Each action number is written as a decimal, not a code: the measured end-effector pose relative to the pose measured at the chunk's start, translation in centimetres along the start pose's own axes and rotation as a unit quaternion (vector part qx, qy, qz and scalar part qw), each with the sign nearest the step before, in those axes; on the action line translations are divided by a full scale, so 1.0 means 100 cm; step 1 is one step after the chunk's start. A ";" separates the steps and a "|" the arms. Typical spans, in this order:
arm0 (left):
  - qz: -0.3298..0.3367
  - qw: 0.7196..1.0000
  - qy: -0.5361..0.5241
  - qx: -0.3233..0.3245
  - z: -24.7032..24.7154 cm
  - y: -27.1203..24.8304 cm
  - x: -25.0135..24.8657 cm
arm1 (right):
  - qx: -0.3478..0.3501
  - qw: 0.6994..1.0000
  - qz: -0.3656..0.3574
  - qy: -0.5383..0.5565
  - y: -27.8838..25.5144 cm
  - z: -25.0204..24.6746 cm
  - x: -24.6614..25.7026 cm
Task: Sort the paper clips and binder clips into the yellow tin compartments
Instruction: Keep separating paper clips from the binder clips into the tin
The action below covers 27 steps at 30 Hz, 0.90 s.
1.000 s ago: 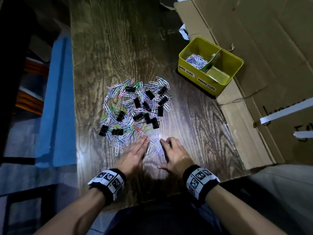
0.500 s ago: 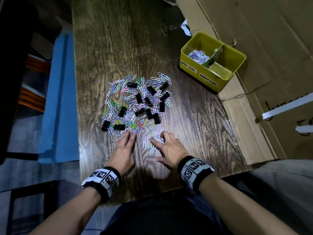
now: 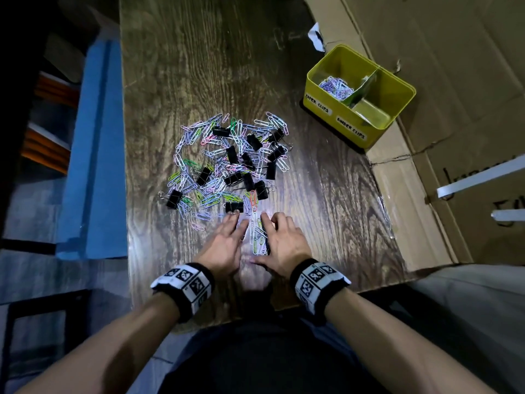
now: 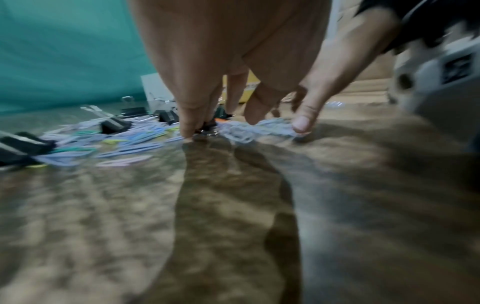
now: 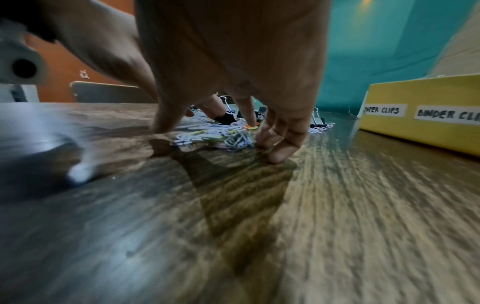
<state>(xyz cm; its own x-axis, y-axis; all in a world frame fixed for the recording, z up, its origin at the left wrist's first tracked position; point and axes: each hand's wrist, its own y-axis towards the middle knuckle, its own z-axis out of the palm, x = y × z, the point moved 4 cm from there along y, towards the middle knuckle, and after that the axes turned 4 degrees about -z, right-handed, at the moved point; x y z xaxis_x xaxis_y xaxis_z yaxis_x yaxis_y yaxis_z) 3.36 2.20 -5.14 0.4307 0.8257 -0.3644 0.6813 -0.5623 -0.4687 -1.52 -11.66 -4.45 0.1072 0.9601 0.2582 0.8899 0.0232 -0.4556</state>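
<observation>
A mixed pile of coloured paper clips (image 3: 204,166) and black binder clips (image 3: 231,153) lies mid-table. My left hand (image 3: 224,241) and right hand (image 3: 284,241) rest on the wood at the pile's near edge, fingers extended, fingertips down. Between them they hem in a narrow bunch of paper clips (image 3: 257,234) (image 5: 215,135). One binder clip (image 3: 234,206) sits just beyond my left fingertips (image 4: 188,127). The yellow tin (image 3: 335,116) stands far right; its "paper clips" side holds several paper clips (image 3: 336,86), its "binder clips" side (image 3: 372,116) shows a bare floor.
Flattened cardboard (image 3: 454,81) covers the table's right side, under and behind the tin. A blue board (image 3: 93,152) runs along the table's left edge. A white paper scrap (image 3: 316,38) lies behind the tin. The table's near edge is just under my wrists.
Both hands have slid closer together, squeezing the loose paper clips between them into a narrow bunch. The main pile has barely changed.
</observation>
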 end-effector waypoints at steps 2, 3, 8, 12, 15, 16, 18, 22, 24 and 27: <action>0.007 1.000 0.028 -0.010 -0.009 0.006 0.008 | -0.002 1.000 -0.006 -0.007 0.000 -0.001 0.001; 0.010 0.999 0.032 -0.017 -0.014 0.010 0.012 | -0.003 1.000 -0.010 0.003 -0.001 -0.001 0.000; -0.022 0.995 0.011 -0.095 -0.039 0.007 0.022 | -0.016 0.994 -0.017 0.106 -0.006 -0.005 -0.010; -0.177 0.978 0.063 -0.093 -0.027 -0.014 0.032 | -0.026 0.994 0.018 0.103 -0.008 -0.007 -0.014; -0.193 0.975 0.035 -0.105 -0.014 -0.017 0.029 | -0.010 0.995 0.033 0.090 -0.008 -0.006 -0.015; -0.166 0.979 0.020 -0.114 -0.011 -0.015 0.023 | -0.004 0.996 0.029 0.084 -0.007 -0.006 -0.014; -0.097 0.991 -0.010 -0.092 -0.001 -0.010 0.001 | -0.002 0.996 0.022 0.084 -0.005 -0.005 -0.012; -0.025 0.997 0.019 -0.065 0.005 0.002 -0.035 | -0.012 0.994 0.020 0.107 0.000 -0.006 -0.010; -0.032 0.998 0.020 -0.060 0.003 0.007 -0.038 | -0.006 0.995 0.019 0.102 0.002 -0.007 -0.009; -0.047 0.998 0.013 -0.041 -0.001 0.014 -0.038 | -0.002 0.993 0.021 0.119 0.005 -0.007 -0.008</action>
<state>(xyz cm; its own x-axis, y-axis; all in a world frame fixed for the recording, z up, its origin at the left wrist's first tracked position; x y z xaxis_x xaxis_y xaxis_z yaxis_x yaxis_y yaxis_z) 2.69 -1.73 -4.34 0.3774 0.8761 -0.3001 0.7655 -0.4775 -0.4313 -0.84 -12.65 -4.32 0.2459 0.8668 0.4338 0.8840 -0.0170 -0.4671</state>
